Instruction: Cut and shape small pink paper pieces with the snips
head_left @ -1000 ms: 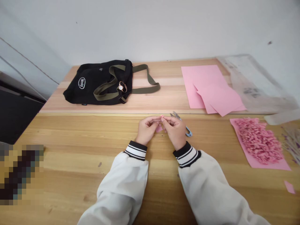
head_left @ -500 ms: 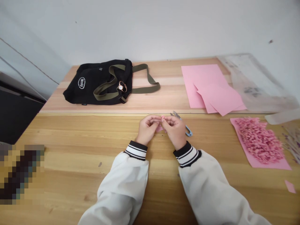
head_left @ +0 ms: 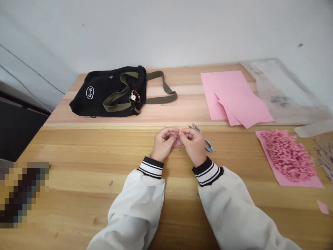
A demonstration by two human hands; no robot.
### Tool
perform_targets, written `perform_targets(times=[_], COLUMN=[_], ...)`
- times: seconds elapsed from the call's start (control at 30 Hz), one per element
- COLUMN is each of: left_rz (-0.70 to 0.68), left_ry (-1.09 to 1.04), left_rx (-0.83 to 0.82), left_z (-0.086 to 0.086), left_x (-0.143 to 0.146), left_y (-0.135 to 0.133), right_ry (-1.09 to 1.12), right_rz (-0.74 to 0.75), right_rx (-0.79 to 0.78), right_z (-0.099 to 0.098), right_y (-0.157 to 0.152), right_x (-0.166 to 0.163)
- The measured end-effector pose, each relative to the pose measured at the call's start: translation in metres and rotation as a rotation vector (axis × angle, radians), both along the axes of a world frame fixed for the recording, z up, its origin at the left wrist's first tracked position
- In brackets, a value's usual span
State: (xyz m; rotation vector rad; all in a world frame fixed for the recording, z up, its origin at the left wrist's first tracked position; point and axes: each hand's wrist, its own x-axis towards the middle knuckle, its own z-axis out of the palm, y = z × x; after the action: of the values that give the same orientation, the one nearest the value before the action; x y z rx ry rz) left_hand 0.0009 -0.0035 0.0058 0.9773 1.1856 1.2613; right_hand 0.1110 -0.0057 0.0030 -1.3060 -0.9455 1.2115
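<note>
My left hand point(head_left: 163, 143) and my right hand point(head_left: 194, 144) meet over the middle of the wooden table point(head_left: 117, 149), fingertips pinched together. Between them is a small piece of pink paper point(head_left: 180, 130), its tip showing above the fingers; its full shape is hidden. Another bit of pink paper point(head_left: 176, 143) shows below the fingertips; I cannot tell whether it is held or lies on the table. Partly behind my right hand lies a pair of scissors with blue handles point(head_left: 209, 146), blades pointing away from me.
A black bag point(head_left: 109, 92) with a watch point(head_left: 133, 97) on it lies at the back left. Pink paper sheets point(head_left: 223, 86) rest at the back right, beside a clear plastic sheet point(head_left: 286, 100). To the right, curled pink paper pieces point(head_left: 288, 156) are heaped on another sheet.
My hands stay in nearly the same place, still pinching the pink paper. Its tip shows very slightly differently between the fingers. The view has shifted a touch.
</note>
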Motion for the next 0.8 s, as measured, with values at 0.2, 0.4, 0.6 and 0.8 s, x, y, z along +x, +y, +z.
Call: perform_targets(times=[0.2, 0.4, 0.6, 0.8], left_rz=[0.005, 0.022, 0.02, 0.053], left_ry=[-0.005, 0.015, 0.01, -0.028], left_rx=[0.021, 0.057, 0.018, 0.029], left_z=[-0.0016, -0.0056, -0.0058, -0.0059], left_x=[-0.0004, -0.0012, -0.0013, -0.0022], left_y=[0.0007, 0.0018, 0.0014, 0.0017], right_ry=[0.003, 0.015, -0.007, -0.003], right_rz=[-0.002, 0.005, 0.003, 0.009], right_rx=[0.017, 0.024, 0.046, 0.075], right_z=[-0.0032, -0.0043, -0.0042, -0.003], right_y=[0.0011, 0.0014, 0.0017, 0.0013], right_x=[-0.0005, -0.0004, -0.0005, -0.0004])
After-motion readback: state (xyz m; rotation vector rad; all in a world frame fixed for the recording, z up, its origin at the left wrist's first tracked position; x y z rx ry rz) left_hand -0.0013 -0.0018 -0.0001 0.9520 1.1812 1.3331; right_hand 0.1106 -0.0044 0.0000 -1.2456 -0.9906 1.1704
